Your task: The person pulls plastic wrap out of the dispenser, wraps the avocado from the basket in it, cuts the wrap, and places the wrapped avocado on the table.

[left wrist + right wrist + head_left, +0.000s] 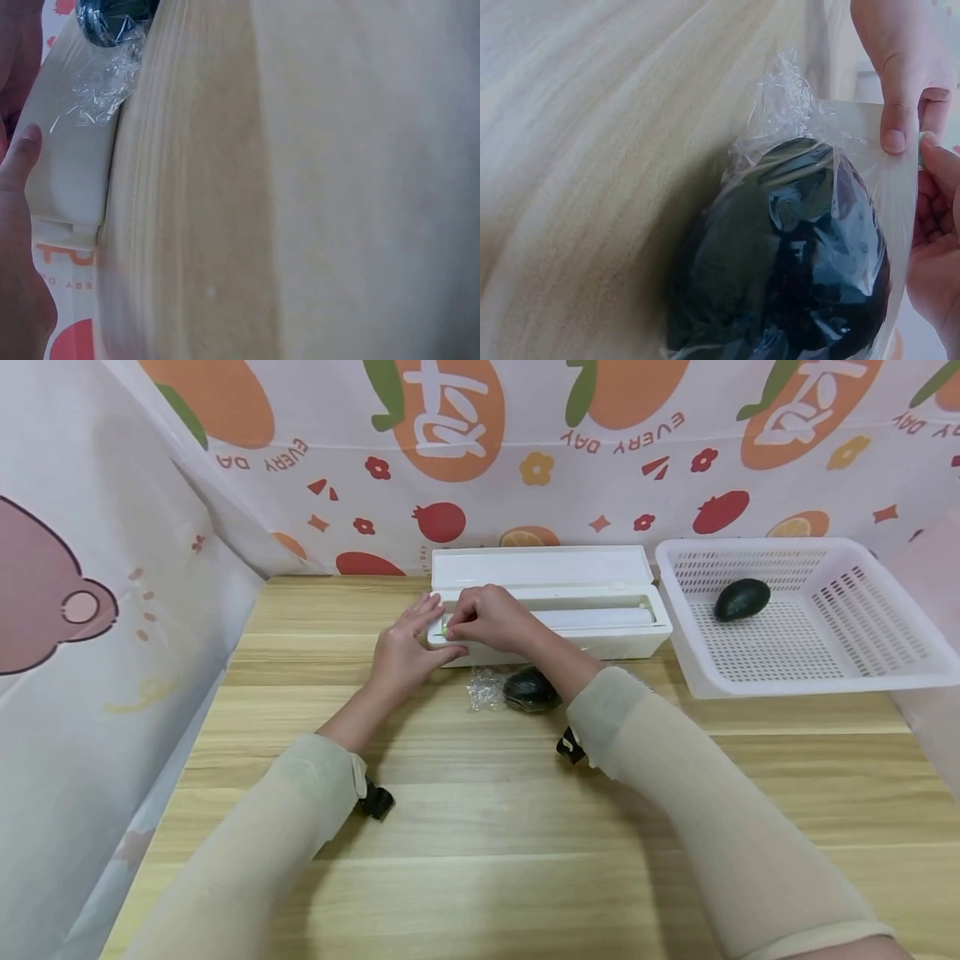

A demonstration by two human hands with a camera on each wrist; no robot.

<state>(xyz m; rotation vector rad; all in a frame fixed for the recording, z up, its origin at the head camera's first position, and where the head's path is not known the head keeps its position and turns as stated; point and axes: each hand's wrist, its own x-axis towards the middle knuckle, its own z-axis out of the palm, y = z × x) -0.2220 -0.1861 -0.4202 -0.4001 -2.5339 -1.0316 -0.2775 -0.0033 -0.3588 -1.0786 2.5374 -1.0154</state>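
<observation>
A white cling film dispenser box stands at the back of the table with its lid raised and a white roll inside. My left hand grips the box's left end, thumb on the front wall and fingers over the top. At that same end, my right hand pinches a small light-green slider on the front rim; the fingertips partly hide it. Just before the box lies a dark green avocado-shaped fruit, wrapped in clear film with a crumpled end.
To the right of the box stands a white perforated basket holding another dark green oval fruit. A patterned cloth hangs behind the wooden table.
</observation>
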